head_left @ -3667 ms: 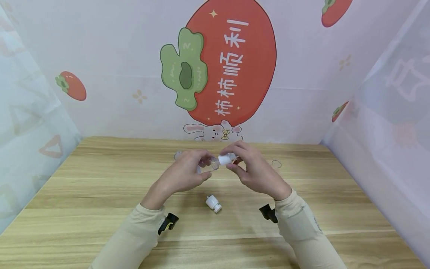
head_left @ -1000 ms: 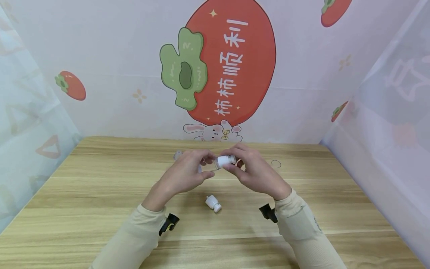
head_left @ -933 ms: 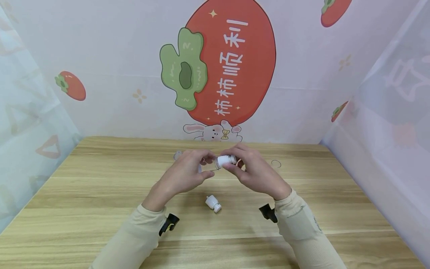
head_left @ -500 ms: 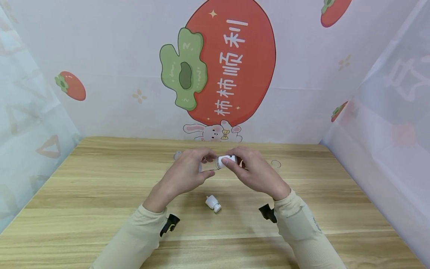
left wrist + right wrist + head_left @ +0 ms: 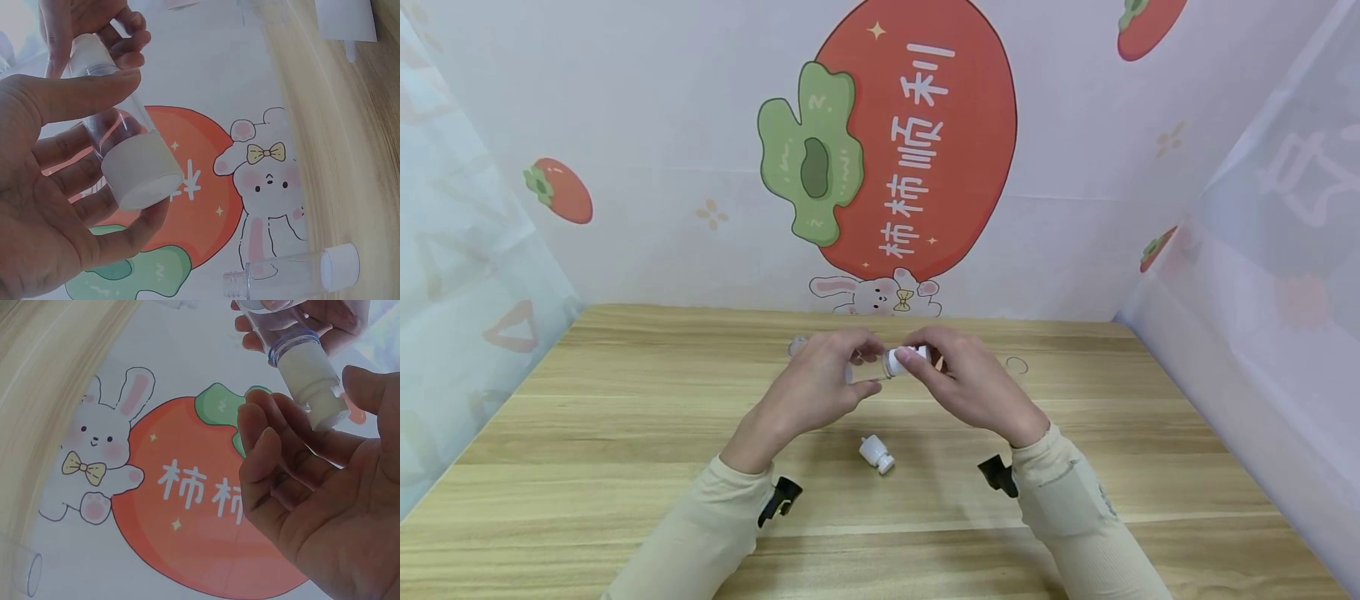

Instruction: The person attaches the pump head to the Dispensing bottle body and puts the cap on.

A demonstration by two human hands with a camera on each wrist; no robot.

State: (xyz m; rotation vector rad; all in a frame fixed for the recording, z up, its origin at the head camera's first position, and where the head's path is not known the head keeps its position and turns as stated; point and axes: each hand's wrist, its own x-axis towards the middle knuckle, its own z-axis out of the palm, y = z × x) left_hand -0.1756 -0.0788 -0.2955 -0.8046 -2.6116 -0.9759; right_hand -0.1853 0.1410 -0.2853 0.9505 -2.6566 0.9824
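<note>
My left hand [image 5: 816,379] grips a small clear bottle [image 5: 867,372] with a white base [image 5: 142,172], thumb on one side and fingers on the other. The bottle is held tilted above the table. On its neck sits a white pump top [image 5: 906,360], which my right hand [image 5: 973,379] holds between thumb and fingers. In the right wrist view the pump top [image 5: 312,384] meets the bottle's clear collar, and the fingers curve beneath it. A second white pump top [image 5: 876,454] lies on the table between my forearms.
A second clear bottle [image 5: 287,275] with a white base lies behind my left hand. A clear round rim [image 5: 1017,365] is on the wooden table [image 5: 625,467] to the right; the right wrist view shows a clear cylinder [image 5: 22,569]. A printed backdrop [image 5: 685,108] stands behind.
The pump top, earlier apart from or just at the bottle's neck, is now seated on it. My right thumb has shifted forward along the pump top. The left hand has barely moved.
</note>
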